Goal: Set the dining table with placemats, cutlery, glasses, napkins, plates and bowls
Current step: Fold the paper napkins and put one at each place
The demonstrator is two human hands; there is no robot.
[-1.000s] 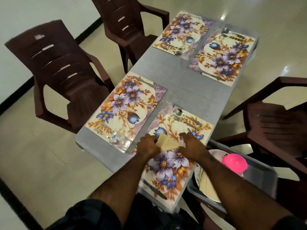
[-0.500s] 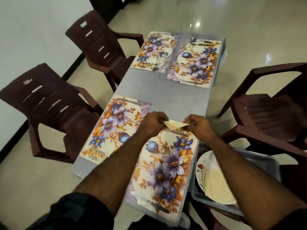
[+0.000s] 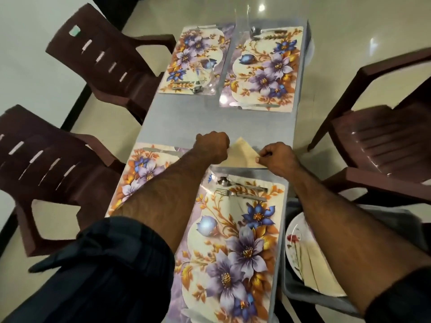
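Observation:
A cream folded napkin (image 3: 242, 153) lies on the grey table (image 3: 210, 122) just beyond the near right floral placemat (image 3: 235, 241). My left hand (image 3: 212, 146) grips its left edge and my right hand (image 3: 278, 158) pinches its right corner. A spoon (image 3: 229, 182) and a fork (image 3: 238, 194) lie across the top of that placemat. Three more floral placemats sit at the near left (image 3: 140, 171), far left (image 3: 193, 59) and far right (image 3: 263, 68), each with cutlery. A clear glass (image 3: 206, 76) stands on the far left placemat.
A grey bin (image 3: 300, 294) to the right of the table holds a white flowered plate (image 3: 295, 248) and folded napkins. Dark brown plastic chairs stand at the left (image 3: 46, 173), far left (image 3: 109, 57) and right (image 3: 384, 141) of the table.
Both hands have carried the napkin from the middle of the near right placemat forward, past the spoon and fork, onto the bare table. The camera has tilted and moved nearer.

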